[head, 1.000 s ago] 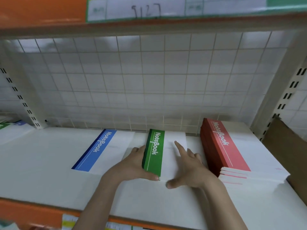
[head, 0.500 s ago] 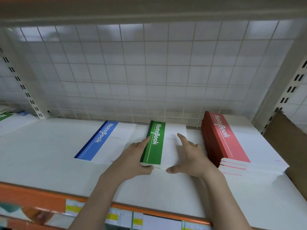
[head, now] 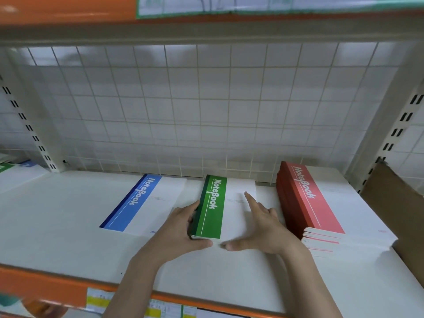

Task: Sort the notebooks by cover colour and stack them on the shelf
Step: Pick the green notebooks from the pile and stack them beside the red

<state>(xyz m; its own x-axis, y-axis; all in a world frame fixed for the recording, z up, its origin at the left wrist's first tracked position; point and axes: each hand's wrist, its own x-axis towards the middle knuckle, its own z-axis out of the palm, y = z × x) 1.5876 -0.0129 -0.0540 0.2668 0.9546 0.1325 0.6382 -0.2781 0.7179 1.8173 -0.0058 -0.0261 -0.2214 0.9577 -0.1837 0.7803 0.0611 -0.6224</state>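
Head view: the green notebook stack (head: 214, 208) is seen lying flat on the white shelf (head: 57, 226), between the blue notebook (head: 142, 203) to its left and the tall red notebook stack (head: 307, 198) to its right, apart from both. The left hand (head: 176, 230) is pressed against the green stack's spine edge, fingers laid along the side and thumb hooked across the near left corner, so the stack is gripped from the left. The right hand (head: 259, 228) is laid flat on the white part of the top cover, index finger extended toward the back, thumb stretched along the near edge; fingers are straight, nothing is clasped. The two thumbs are nearly met at the near edge. Compared with half a second ago, the hands and the green stack are found in almost the same place and pose; the left thumb is drawn a little closer to the right thumb. The main difference is in the view itself: it is tilted upward, so the orange beam (head: 66, 8) of the upper shelf and its paper label (head: 252, 5) are brought back into frame at the top, as one second ago. The wire grid back panel (head: 206, 106) is seen behind, a brown cardboard sheet (head: 397, 203) at the far right, and more notebooks (head: 13, 171) at the far left edge, blurred.
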